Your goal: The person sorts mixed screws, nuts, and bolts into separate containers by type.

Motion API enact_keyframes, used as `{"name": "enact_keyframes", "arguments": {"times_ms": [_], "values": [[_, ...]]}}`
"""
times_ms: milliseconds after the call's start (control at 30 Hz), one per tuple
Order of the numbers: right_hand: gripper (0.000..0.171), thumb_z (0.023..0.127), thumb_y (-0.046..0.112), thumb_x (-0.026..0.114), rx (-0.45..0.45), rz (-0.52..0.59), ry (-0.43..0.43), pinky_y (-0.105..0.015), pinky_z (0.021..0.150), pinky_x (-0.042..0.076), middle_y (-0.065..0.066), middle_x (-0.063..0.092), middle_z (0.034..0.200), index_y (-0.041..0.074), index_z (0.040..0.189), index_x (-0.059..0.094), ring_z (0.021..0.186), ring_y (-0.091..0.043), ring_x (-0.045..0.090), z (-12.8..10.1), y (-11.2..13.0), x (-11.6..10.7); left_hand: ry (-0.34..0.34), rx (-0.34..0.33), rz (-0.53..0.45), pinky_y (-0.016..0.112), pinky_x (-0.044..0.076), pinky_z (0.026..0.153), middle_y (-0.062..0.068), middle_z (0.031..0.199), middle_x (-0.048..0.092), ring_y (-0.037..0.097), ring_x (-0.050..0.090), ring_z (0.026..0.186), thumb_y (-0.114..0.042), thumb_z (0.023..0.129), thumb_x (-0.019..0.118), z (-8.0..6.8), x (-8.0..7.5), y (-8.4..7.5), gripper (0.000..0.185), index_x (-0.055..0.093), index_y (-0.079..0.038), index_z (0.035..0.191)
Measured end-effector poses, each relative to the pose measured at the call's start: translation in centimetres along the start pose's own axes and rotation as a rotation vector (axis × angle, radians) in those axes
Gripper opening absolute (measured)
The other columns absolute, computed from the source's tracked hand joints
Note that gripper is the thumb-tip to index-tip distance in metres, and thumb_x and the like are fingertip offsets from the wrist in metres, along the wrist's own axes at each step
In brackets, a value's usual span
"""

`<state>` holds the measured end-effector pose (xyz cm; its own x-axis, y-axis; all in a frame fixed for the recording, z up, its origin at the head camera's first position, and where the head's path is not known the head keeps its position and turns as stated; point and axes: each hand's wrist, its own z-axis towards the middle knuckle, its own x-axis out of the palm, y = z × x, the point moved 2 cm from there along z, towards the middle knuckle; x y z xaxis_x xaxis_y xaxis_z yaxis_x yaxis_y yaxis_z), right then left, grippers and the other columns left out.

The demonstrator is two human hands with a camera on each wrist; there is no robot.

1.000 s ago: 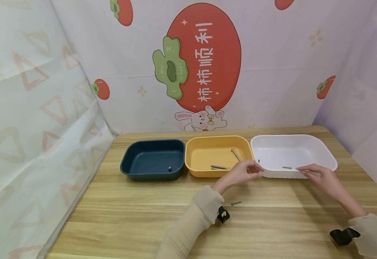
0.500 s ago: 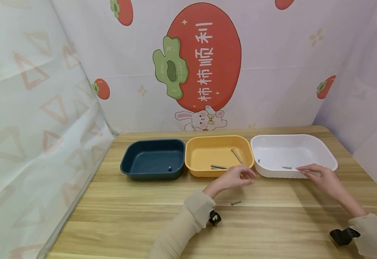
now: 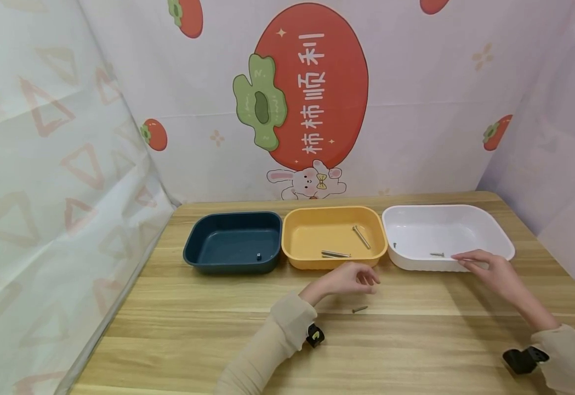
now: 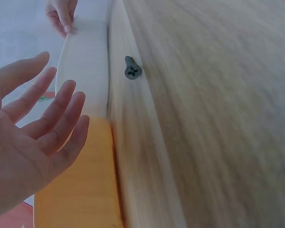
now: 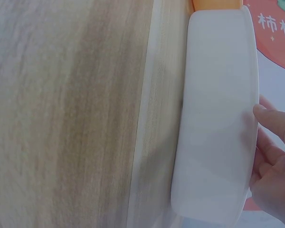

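Since a second ago, left hand (image 3: 347,276) came back from the white tray (image 3: 494,235) toward the near edge of the tabletop (image 3: 415,340); it hovers empty, fingers relaxed, over the screw (image 3: 359,309) lying mid-table. Right hand (image 3: 489,270) rests with straight fingers on the white tray's front rim.

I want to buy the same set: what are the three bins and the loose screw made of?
The navy bin, yellow bin and white bin look like moulded plastic: smooth, rounded, faintly glossy. The screw looks like dull grey metal with a cross-slotted head.
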<state>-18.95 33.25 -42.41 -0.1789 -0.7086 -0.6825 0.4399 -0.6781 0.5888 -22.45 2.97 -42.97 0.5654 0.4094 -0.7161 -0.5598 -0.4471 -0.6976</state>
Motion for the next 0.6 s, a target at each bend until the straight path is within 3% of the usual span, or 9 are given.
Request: {"name": "enact_keyframes", "arguments": {"times_ms": [600], "values": [[0.015, 0.082, 0.001, 0.059, 0.008, 0.004, 0.007, -0.002, 0.064, 0.036, 0.034, 0.048, 0.092, -0.005, 0.095, 0.064, 0.085, 0.023, 0.04, 0.0, 0.0, 0.0, 0.159, -0.015, 0.037, 0.01, 0.041, 0.069, -0.004, 0.086, 0.061, -0.001, 0.054, 0.077, -0.011, 0.082, 0.063, -1.1, 0.5, 1.1, 0.018, 0.061, -0.008, 0.1]]}}
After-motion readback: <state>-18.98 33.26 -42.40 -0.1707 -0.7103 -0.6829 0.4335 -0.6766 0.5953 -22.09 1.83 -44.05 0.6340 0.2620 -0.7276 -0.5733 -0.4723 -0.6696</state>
